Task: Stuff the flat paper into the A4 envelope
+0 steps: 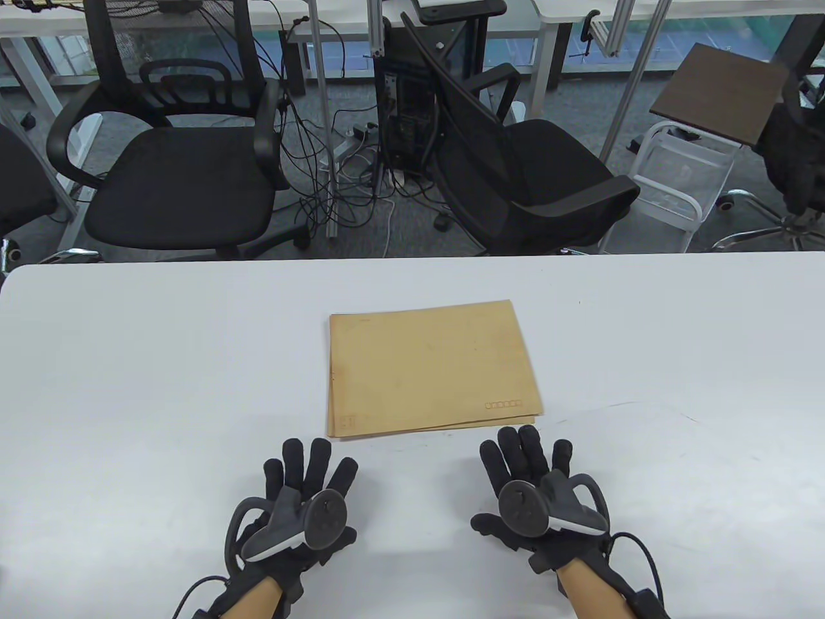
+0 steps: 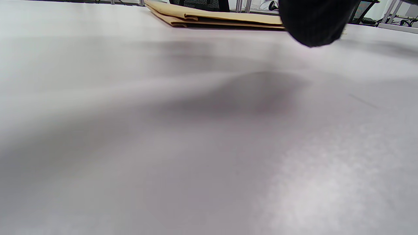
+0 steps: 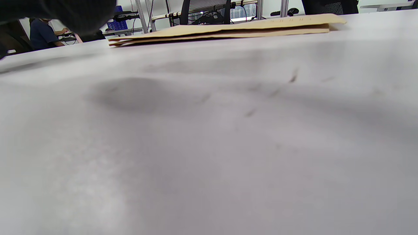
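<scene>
Both hands lie palm-down on the table (image 1: pixel 129 387), fingers spread, holding nothing. Left hand (image 1: pixel 303 496): fingertips just short of the envelope stack's near-left corner. Right hand (image 1: pixel 535 490): fingertips just short of the near-right corner, close to touching.

Envelope stack (image 1: pixel 432 367) sits directly ahead, centred btwn both hands; wrist views show at least two kraft layers, edges slightly offset. No separate white sheet visible; cannot tell whether paper lies inside or under.

Step in hand, est.: reach fwd and open the envelope.
- Find the open end first; not clear from here.
- Pin one corner w/ one hand, lift only the top layer w/ the other.
- Keep it flat; avoid creasing.

Beyond the table edge: chairs (image 1: pixel 180 167), cables.
</scene>
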`<state>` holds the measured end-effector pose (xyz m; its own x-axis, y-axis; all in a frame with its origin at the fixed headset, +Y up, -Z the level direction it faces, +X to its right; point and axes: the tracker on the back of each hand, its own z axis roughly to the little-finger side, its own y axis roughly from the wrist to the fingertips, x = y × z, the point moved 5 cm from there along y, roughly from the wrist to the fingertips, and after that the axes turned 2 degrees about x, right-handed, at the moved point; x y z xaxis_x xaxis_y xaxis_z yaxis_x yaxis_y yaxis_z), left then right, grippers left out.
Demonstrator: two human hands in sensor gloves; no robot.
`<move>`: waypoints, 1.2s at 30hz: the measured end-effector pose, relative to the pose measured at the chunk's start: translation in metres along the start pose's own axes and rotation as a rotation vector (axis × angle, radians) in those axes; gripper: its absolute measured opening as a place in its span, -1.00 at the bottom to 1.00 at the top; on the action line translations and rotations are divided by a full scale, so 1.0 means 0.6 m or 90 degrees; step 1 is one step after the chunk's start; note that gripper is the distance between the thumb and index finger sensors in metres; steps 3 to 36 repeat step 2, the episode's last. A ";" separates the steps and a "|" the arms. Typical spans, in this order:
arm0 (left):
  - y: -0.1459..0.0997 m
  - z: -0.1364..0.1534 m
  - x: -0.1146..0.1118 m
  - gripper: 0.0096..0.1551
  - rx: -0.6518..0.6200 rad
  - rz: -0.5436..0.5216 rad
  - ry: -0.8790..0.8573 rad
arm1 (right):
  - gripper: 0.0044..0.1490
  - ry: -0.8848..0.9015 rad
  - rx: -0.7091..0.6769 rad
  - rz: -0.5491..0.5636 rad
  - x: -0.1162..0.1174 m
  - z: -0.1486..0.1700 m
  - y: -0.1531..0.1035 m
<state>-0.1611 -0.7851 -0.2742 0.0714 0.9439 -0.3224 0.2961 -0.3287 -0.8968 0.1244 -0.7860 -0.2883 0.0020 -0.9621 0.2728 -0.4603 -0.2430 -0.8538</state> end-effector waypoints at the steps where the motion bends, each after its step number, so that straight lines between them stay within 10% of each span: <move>1: 0.000 0.000 0.000 0.14 0.001 0.001 0.000 | 0.36 0.000 0.000 -0.001 0.000 0.000 0.000; 36: 0.000 0.000 0.000 0.14 0.001 0.003 0.000 | 0.36 0.000 0.000 -0.003 0.000 0.000 -0.001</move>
